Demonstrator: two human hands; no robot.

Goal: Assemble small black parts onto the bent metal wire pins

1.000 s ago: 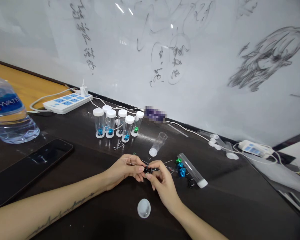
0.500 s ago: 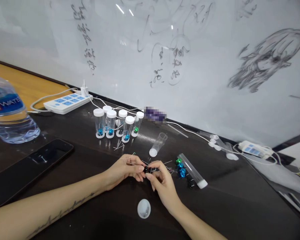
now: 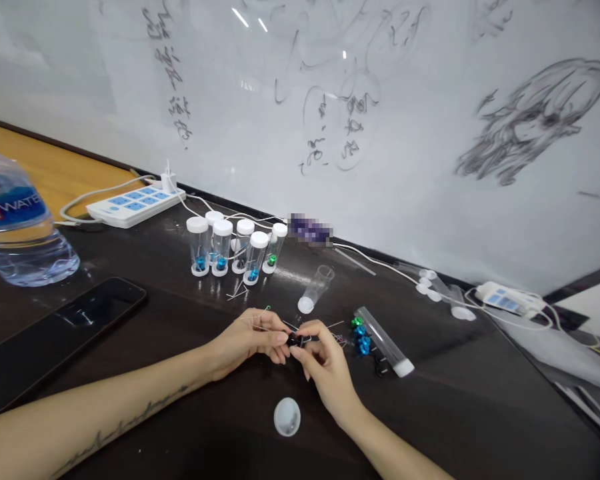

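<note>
The small black part, its finer details obscured by the fingers (image 3: pixel 282 339), is held just above the dark brown tabletop (image 3: pixel 220 427), between the two hands. The left hand (image 3: pixel 259 341) has thumb and fingertips closed on its left side; the right hand (image 3: pixel 326 363) pinches its right side between thumb and forefinger, the gap no wider than the part itself. A thin pale wire with a small green loop (image 3: pixel 267 308) runs at the left hand; whether it is joined to the part cannot be determined. In this inspector's judgement, the step in hand is close two-handed fingertip work on the part, and the next move calls for a steady left pinch while the right fingertips make small adjustments, without snagging the wire. Beside the right hand lie loose thin wires (image 3: pixel 339 338), then a row of small blue, green and black parts (image 3: pixel 363 345) alongside a long clear plastic tube with a white cap (image 3: pixel 384 341). A round translucent white cap (image 3: pixel 287 417) sits nearer the wearer. Beyond the hands, a clear tube with a white end (image 3: pixel 318 287) lies on its side, and white-capped clear tubes (image 3: pixel 257 257) stand upright in a group.
</note>
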